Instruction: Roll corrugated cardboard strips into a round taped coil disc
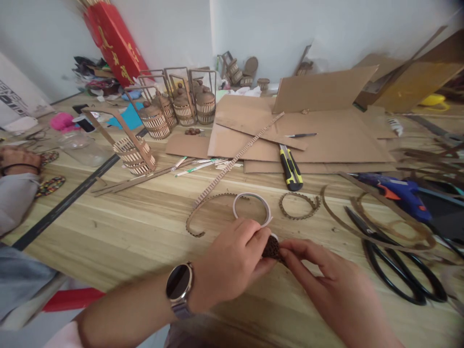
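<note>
My left hand, with a watch on its wrist, is closed round a small dark brown coil of corrugated cardboard. My right hand pinches the coil's right edge between thumb and forefinger. Just beyond my left hand lies a white tape ring. A curved corrugated strip is to its left, and a looped corrugated strip to its right. A long ribbed strip runs diagonally from the table onto flat cardboard.
Black scissors and a blue glue gun lie at right. A yellow-black cutter is ahead. Small lidded baskets and an open basket stand at left. Another person's hand rests at far left.
</note>
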### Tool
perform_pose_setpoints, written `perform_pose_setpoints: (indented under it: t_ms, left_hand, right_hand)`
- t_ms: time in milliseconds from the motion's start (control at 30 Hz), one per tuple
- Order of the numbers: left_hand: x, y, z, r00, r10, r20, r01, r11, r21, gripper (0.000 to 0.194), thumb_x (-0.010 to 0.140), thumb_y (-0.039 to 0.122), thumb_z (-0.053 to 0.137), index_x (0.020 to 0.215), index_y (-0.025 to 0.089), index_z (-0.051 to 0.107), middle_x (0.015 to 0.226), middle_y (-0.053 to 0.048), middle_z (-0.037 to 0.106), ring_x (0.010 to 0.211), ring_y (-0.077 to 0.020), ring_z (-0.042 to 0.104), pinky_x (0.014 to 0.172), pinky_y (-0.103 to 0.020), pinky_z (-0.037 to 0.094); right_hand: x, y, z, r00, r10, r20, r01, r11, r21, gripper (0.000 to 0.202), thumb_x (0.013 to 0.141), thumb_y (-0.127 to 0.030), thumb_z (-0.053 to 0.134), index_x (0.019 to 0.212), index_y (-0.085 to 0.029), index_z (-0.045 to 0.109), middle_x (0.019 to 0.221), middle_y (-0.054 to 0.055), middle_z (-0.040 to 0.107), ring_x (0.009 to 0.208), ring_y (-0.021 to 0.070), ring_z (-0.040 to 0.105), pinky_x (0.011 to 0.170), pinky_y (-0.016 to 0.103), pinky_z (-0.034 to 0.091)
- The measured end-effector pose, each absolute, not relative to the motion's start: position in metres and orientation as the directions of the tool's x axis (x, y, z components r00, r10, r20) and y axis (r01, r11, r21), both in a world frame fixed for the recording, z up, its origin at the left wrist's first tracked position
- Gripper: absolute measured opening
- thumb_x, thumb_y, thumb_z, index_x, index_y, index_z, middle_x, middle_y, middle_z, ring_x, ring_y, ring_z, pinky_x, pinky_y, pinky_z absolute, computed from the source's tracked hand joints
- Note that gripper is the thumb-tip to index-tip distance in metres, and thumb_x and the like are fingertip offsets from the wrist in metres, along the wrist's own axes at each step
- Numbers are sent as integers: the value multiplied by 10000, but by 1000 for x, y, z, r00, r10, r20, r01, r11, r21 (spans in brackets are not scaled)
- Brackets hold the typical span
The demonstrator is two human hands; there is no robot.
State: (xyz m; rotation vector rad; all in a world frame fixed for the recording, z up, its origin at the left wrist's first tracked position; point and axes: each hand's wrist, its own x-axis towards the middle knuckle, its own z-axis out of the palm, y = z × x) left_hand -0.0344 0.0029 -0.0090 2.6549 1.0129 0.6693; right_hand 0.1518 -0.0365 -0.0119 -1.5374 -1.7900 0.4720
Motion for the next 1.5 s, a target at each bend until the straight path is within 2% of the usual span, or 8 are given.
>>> perform_pose_setpoints:
  t_ms: [200,400,500,633,933,1233,1333,1500]
  left_hand:
    - [-35,2,-9,646,671,363,554,-740,382,208,956,302,569,1050,121,612,995,-93,635,875,-215,612,758,-337,541]
    - [-34,1,-10,644,684,344,551,-726,412,211,933,297,606,1048,121,622,989,-86,634,876,-220,616,755,-338,534]
    - [-34,1,-11,639,684,353,544,-725,422,221,928,311,616,1044,124,628,1001,-85,641,875,-215,621,756,-330,533]
    - [-34,3,-13,626,673,394,550,-739,390,231,913,288,635,1064,114,624,994,-87,648,858,-217,626,741,-326,538]
    - [-33,1,-11,631,659,410,607,-748,269,201,912,237,618,1055,98,596,965,-99,647,834,-231,619,702,-342,555]
    - [-29,-2,-8,700,635,326,606,-770,199,182,919,219,595,1040,82,589,936,-96,630,828,-244,600,683,-372,561]
    - [-29,-1,-8,710,632,311,591,-774,225,188,922,214,596,1053,79,589,955,-98,626,842,-243,597,707,-376,563]
    - [-32,1,-7,728,627,275,558,-776,292,206,925,252,620,1064,102,596,984,-85,623,877,-231,598,751,-360,556]
  right_hand:
    - [152,-36,-10,-64,940,335,701,281,-655,125,871,-278,568,831,-280,686,693,-37,763,540,156,711,545,230,558]
    - [153,-38,-14,-58,942,330,715,270,-645,135,884,-294,552,851,-280,683,706,-19,764,581,175,724,551,248,560]
    - [153,-38,-16,-56,939,340,704,278,-653,137,888,-289,550,846,-280,680,689,-35,755,559,154,711,530,227,546]
    - [153,-39,-15,-25,942,334,694,257,-673,132,877,-280,568,829,-280,691,715,-55,763,590,135,719,531,203,537]
    - [155,-38,-18,23,957,290,689,195,-698,135,836,-314,617,790,-306,744,739,-37,763,644,170,719,583,254,555]
    - [150,-35,-17,-18,922,388,771,260,-581,119,780,-260,611,687,-274,684,614,-41,701,572,164,669,504,267,482]
    - [149,-34,-16,-53,896,441,785,311,-536,137,767,-219,570,658,-260,643,578,-41,668,541,154,638,497,265,466]
    - [163,-31,-15,-133,888,441,833,341,-437,118,784,-213,561,695,-257,624,616,-31,670,597,166,630,558,279,467]
